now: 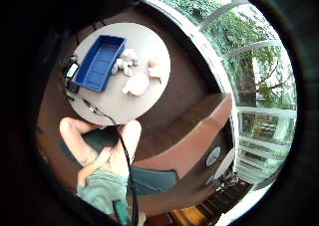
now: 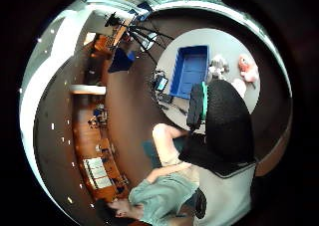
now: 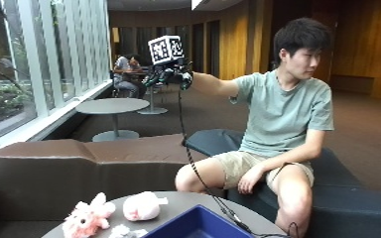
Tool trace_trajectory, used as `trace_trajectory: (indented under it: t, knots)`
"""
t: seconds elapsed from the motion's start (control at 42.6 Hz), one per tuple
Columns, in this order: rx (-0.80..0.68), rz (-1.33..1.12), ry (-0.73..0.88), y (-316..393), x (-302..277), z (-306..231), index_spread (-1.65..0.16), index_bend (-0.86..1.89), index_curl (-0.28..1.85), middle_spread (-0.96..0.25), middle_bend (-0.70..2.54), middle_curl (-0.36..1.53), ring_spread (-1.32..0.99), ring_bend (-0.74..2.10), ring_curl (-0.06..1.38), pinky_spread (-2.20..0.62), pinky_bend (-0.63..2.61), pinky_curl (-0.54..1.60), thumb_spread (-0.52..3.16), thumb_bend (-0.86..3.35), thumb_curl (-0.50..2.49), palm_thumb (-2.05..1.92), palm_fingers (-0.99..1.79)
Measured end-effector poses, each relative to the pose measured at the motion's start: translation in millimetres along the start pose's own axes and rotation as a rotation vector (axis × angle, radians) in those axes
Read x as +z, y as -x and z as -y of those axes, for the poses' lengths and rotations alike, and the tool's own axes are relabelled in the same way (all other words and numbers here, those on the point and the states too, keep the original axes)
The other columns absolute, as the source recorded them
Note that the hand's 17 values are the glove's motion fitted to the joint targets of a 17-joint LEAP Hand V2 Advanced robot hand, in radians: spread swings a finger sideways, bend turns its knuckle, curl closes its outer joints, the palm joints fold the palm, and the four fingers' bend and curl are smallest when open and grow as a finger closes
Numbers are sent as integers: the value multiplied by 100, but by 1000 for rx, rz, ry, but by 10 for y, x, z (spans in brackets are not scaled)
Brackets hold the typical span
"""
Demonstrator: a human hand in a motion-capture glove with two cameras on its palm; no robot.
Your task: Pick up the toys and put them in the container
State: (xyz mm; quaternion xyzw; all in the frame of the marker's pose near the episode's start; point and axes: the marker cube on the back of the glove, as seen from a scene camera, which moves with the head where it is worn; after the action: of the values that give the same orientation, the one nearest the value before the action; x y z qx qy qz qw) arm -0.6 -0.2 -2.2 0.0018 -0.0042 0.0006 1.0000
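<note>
The gloved right hand is raised at shoulder height, upper centre of the frame, arm outstretched, fingers hanging relaxed, holding nothing, high above the table.

A blue rectangular container sits open on the round surface. Beside it to the left lie three plush toys: a pink rabbit, a white-pink round one, and a small whitish one.
</note>
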Motion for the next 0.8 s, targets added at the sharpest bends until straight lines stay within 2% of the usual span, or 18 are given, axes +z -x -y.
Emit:
trace_trajectory:
  t: [0.164,0.328,0.539,0.797]
  knots:
    - [0,4,-6,-1,-76,-6,-14,18,10,1,13,5,-1,28,7,3,55,17,91,14,5,12,0]
    - [3,-33,7,-1,-171,38,-17,19,16,2,15,9,-1,31,10,3,59,21,126,16,9,10,-4]
    - [23,-104,59,12,-194,303,-19,17,21,2,15,13,-1,34,14,3,61,24,149,17,15,7,-7]
    - [74,-155,100,-178,-44,652,-20,14,24,3,15,17,-1,36,17,3,65,27,158,15,19,2,-11]
